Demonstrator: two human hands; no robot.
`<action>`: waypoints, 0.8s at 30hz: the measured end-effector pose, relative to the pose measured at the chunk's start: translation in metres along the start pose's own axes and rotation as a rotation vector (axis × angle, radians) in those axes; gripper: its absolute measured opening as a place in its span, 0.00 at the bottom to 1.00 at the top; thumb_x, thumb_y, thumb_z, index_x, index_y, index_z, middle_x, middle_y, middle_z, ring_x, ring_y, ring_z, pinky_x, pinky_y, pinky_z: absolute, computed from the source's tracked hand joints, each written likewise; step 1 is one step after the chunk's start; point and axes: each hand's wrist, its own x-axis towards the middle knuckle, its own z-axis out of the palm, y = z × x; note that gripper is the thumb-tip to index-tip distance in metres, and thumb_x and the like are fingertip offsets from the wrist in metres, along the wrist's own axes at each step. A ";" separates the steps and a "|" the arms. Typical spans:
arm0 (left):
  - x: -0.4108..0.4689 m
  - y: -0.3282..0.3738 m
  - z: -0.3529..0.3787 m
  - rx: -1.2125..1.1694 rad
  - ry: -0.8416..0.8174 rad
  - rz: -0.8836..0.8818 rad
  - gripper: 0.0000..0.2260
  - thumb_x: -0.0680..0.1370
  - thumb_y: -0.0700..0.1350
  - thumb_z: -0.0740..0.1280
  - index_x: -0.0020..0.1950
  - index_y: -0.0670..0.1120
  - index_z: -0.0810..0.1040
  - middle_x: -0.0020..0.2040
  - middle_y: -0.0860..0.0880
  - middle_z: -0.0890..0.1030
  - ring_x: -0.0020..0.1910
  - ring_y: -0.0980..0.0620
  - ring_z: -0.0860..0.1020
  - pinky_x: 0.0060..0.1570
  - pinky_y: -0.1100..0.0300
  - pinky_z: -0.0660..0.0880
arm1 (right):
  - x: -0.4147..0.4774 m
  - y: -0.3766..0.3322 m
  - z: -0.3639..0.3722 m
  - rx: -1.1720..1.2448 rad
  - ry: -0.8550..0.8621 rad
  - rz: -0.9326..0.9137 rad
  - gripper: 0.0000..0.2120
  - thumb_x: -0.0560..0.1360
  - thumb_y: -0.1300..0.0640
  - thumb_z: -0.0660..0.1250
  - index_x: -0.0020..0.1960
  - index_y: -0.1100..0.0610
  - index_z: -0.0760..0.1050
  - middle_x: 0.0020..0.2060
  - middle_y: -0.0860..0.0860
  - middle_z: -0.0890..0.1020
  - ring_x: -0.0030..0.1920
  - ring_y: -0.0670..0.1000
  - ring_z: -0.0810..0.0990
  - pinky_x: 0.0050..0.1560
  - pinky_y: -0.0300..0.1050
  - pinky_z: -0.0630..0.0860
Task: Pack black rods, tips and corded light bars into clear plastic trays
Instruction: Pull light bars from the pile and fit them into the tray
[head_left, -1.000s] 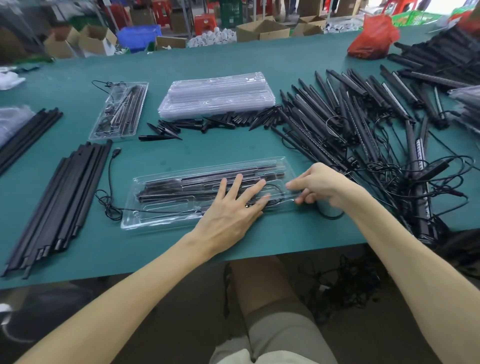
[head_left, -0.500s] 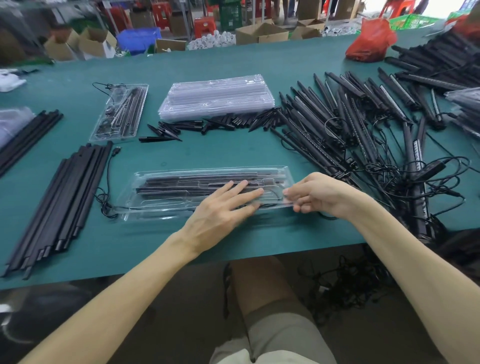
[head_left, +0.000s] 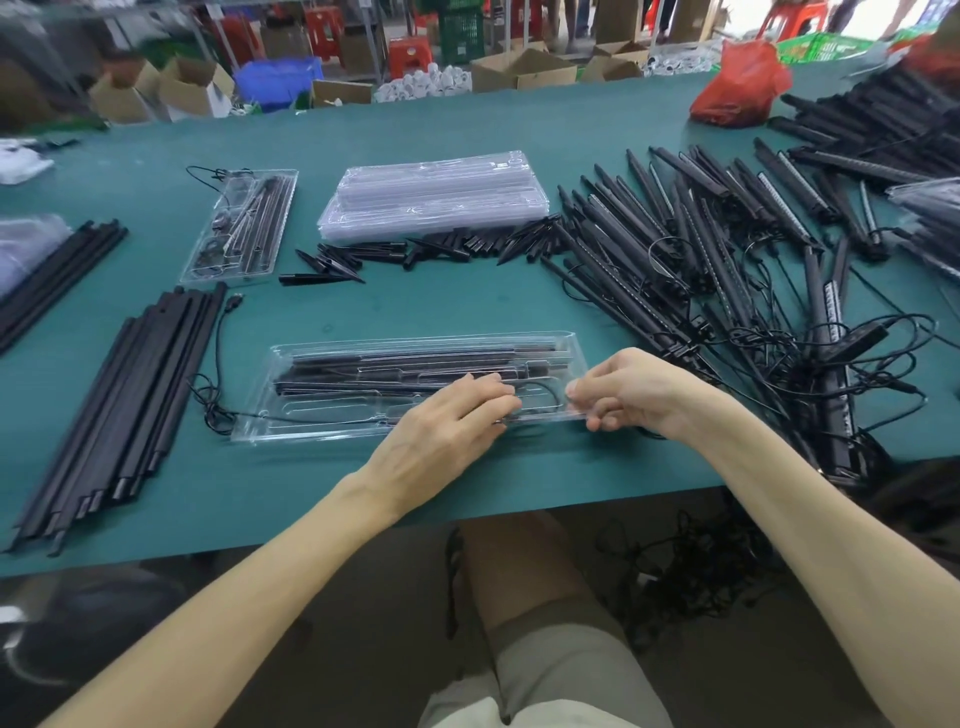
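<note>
Broadly, the green counter carries a heap of corded light bars at right and black rods at left. Near its front edge lies a filled clear tray; the left hand presses flat-fingered on it, and the right hand pinches its right end.

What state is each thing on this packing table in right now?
near tray, loaded, cord trailing out its left end
left hand, pressing flat on near tray
right hand, pinching near tray's right end
far tray, packed
tray stack, empty
rods, loose pile
tips, scattered
light bars, tangled heap
</note>
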 end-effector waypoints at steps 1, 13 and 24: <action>0.000 0.001 0.001 0.009 0.007 -0.003 0.11 0.82 0.39 0.67 0.63 0.39 0.80 0.63 0.44 0.80 0.66 0.46 0.77 0.70 0.49 0.71 | 0.000 0.000 0.000 0.002 0.007 0.000 0.08 0.75 0.62 0.73 0.47 0.68 0.80 0.28 0.54 0.81 0.30 0.50 0.80 0.28 0.37 0.74; -0.002 0.005 0.004 -0.083 0.059 -0.096 0.11 0.81 0.38 0.68 0.64 0.38 0.80 0.64 0.44 0.79 0.66 0.45 0.77 0.67 0.49 0.73 | -0.007 -0.004 0.003 0.114 0.008 0.070 0.10 0.75 0.61 0.74 0.50 0.66 0.80 0.31 0.53 0.78 0.29 0.49 0.78 0.26 0.37 0.72; -0.001 0.004 0.007 -0.098 0.036 -0.115 0.11 0.81 0.38 0.69 0.63 0.38 0.80 0.63 0.44 0.80 0.66 0.45 0.77 0.68 0.47 0.72 | -0.005 0.003 0.008 0.107 0.044 0.031 0.10 0.76 0.61 0.73 0.53 0.68 0.81 0.37 0.56 0.84 0.37 0.56 0.87 0.28 0.39 0.78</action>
